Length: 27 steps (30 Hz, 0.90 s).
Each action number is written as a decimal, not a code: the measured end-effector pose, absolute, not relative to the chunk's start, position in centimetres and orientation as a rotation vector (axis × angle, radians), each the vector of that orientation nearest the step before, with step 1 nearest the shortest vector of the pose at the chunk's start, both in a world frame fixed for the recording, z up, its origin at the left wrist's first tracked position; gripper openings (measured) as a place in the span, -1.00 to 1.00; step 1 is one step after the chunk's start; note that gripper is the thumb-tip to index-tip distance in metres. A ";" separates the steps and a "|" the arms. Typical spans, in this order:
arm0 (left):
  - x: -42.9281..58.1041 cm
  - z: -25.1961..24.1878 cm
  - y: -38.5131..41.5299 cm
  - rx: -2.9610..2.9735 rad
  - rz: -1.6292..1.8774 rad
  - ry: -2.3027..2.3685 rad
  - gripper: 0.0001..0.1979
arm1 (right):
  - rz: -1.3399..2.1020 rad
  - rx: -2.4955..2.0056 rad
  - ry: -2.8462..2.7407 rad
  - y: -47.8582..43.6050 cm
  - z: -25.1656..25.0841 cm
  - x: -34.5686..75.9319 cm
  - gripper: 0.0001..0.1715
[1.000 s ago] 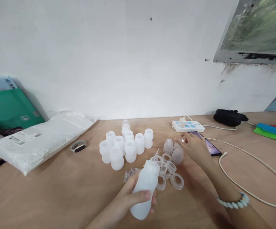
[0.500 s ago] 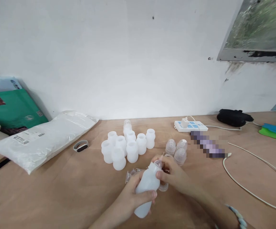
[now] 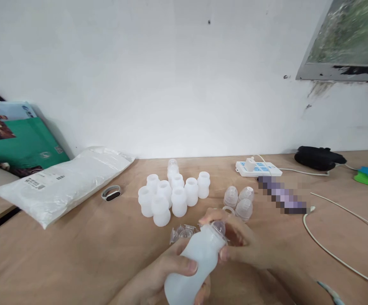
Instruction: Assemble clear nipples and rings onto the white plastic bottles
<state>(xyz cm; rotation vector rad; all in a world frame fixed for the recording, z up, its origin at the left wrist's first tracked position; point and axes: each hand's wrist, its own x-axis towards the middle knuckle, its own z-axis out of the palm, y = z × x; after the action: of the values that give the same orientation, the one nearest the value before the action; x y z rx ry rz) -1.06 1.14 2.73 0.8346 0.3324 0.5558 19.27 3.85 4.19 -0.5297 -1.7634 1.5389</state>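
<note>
A frosted white baby bottle (image 3: 192,264) tilts toward the upper right at the bottom middle of the head view. My left hand (image 3: 171,267) is wrapped around its body, thumb across the front. A clear nipple (image 3: 218,228) tops the neck. My right hand (image 3: 239,237) curls around the clear collar at its base, thumb and fingers on opposite sides; it is slightly blurred. Just behind the bottle lie several clear nipple parts (image 3: 184,234). A pale ring (image 3: 228,209) and three clear domed caps (image 3: 243,209) are beyond my right hand.
Several open white bottles (image 3: 161,212) stand grouped at the middle, with one capped bottle (image 3: 172,167) behind. A white plastic parcel (image 3: 72,178) and a wristband (image 3: 110,192) lie left. A power strip (image 3: 258,168), a pixelated object (image 3: 281,195) and a white cable (image 3: 330,254) are right.
The bottle has come nearer and lower, tilting further right. My right fingers have shifted from the nipple's tip to around the collar. The view has turned slightly left.
</note>
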 end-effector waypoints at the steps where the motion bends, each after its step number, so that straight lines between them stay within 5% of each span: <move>1: -1.1 2.9 1.1 0.852 0.571 0.364 -0.46 | 1.520 -0.534 -1.772 4.0 4.2 19.4 -0.30; 4: -1.0 3.6 0.8 0.930 0.594 0.566 -0.50 | 1.573 -0.607 -1.695 4.6 3.8 19.7 -0.24; 8: -1.0 4.1 0.9 0.983 0.559 0.784 -0.53 | 1.615 -0.877 -1.712 5.1 4.3 20.1 -0.50; 13: -0.8 4.3 0.9 0.972 0.538 0.849 -0.51 | 1.620 -0.876 -1.777 5.0 5.7 20.5 -0.30; 20: -1.1 3.9 1.2 0.958 0.492 0.759 -0.59 | 1.658 -0.899 -1.817 5.5 5.0 20.7 -0.56; 23: -1.2 3.5 1.5 0.931 0.525 0.745 -0.53 | 1.589 -0.828 -1.805 5.6 5.2 21.1 -0.38; 27: -1.2 3.4 1.6 0.926 0.523 0.758 -0.54 | 1.554 -1.028 -1.739 5.4 4.9 20.6 -0.57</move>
<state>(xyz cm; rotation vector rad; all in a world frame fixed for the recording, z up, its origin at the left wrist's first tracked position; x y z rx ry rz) -1.18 1.59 3.36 0.9258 0.7577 0.5225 20.60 5.36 4.92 -1.0277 -1.7392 1.5543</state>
